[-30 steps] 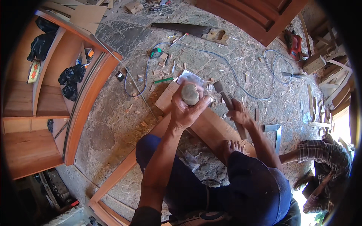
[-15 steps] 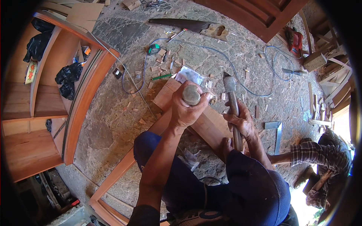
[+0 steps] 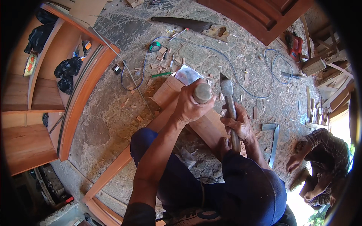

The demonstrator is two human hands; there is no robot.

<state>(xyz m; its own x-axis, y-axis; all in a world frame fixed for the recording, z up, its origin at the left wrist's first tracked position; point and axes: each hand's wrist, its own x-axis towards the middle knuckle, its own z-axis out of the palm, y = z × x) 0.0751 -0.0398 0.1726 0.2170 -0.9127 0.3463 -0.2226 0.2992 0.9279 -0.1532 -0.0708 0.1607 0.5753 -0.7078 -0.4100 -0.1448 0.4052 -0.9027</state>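
My left hand is closed around a tool with a thick round handle, seen end-on; the rest of the tool is hidden below the fist. In my right hand is a hammer, gripped by its wooden shaft, its wedge-ended metal head pointing away from me. Both hands are above a reddish-brown wooden board, which lies across another length of wood between my knees. My bare toes rest on the board. A crumpled, printed sheet lies at its far end.
A handsaw, a green tape measure and wood chips lie on the rough floor. A metal square is at right, near a crouching co-worker. An open cabinet stands left, a panelled door at the far edge.
My left hand and the round handle have shifted slightly right, nearer the hammer head. The co-worker's arm has drawn back from beside my right knee.
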